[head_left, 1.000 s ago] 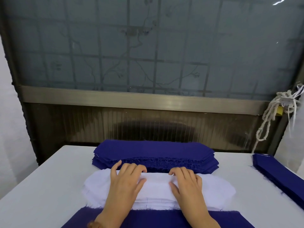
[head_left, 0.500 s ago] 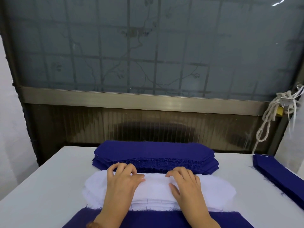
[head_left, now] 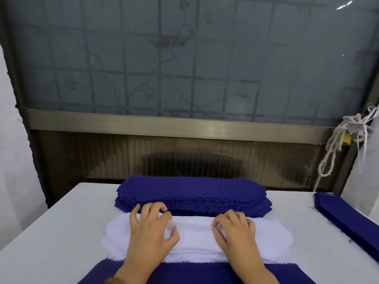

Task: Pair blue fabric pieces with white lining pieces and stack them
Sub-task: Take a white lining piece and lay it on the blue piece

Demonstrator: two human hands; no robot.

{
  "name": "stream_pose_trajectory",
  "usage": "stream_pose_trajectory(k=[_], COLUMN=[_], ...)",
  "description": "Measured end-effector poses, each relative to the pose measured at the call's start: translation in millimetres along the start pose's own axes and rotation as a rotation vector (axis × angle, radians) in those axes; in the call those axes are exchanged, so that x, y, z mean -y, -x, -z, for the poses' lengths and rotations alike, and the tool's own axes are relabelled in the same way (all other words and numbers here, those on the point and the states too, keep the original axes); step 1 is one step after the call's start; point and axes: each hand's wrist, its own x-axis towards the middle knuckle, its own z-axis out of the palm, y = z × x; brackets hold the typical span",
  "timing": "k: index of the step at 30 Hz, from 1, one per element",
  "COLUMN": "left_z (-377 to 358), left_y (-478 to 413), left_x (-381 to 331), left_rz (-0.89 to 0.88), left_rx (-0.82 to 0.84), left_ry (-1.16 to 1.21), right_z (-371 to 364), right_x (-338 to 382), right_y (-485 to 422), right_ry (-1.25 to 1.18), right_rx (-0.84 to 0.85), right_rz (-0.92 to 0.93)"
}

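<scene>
Far left: bare white table [head_left: 51,242], its far edge against a dark wall panel under a frosted window [head_left: 184,58].

Left of centre: your left hand [head_left: 151,230] lies on the white stack [head_left: 194,238]. The fingers are curled, with their tips at the stack's far edge. Thumb and forefinger close on a small raised ridge of the top white layer, so a pinch. There is a brown band [head_left: 111,280] at the wrist, cut off by the near edge of the view.

Centre: three lots of cloth in a row from far to near.
- Farthest is the thick blue stack [head_left: 192,189], long, with angled ends and a frayed near edge.
- Just nearer, touching that edge, is the white stack, the same long shape and lower.
- Nearest you is a flat blue piece [head_left: 194,273], its far edge tucked against the white stack's near edge and running out of view below.

Right of centre: your right hand [head_left: 235,232] is also on the white stack, well apart from the left. The fingers are curled and the tips are on the cloth near the far edge. The thumb tip sits close to the forefinger. You cannot tell whether any cloth is caught between them.

Right: a second blue stack [head_left: 348,218] lies slantwise along the table's right side, well apart from the centre row.

Far right, above the table: a knotted pale rope [head_left: 336,144] hangs from the window frame, with a small brass padlock [head_left: 347,138] beside it.
</scene>
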Motion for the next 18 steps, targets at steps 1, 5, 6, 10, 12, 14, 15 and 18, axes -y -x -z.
stream_pose_trajectory(k=[1, 5, 6, 10, 12, 14, 15, 18], left_z=[-2, -2, -2, -2, 1, 3, 4, 8], left_y=[1, 1, 1, 0, 0, -1, -2, -3], left_x=[2, 11, 13, 19, 23, 27, 30, 42], left_rz=[0.045, 0.256, 0.307, 0.415, 0.463, 0.516, 0.543, 0.628], left_rx=[0.004, 0.108, 0.145, 0.182, 0.216, 0.237, 0.245, 0.230], left_ry=[-0.009, -0.095, -0.126, -0.200, -0.230, -0.239, -0.230, -0.148], right_z=[1, 12, 15, 26, 31, 36, 37, 40], right_x=[-4, -27, -32, -52, -61, -68, -72, -77], right_y=[0, -6, -6, -6, -6, -6, -5, -5], right_ry=[0.025, 0.107, 0.116, 0.160, 0.180, 0.190, 0.190, 0.190], right_rx=[0.023, 0.115, 0.133, 0.167, 0.165, 0.156, 0.149, 0.138], right_rz=[-0.030, -0.161, -0.193, -0.308, -0.365, -0.429, -0.463, -0.569])
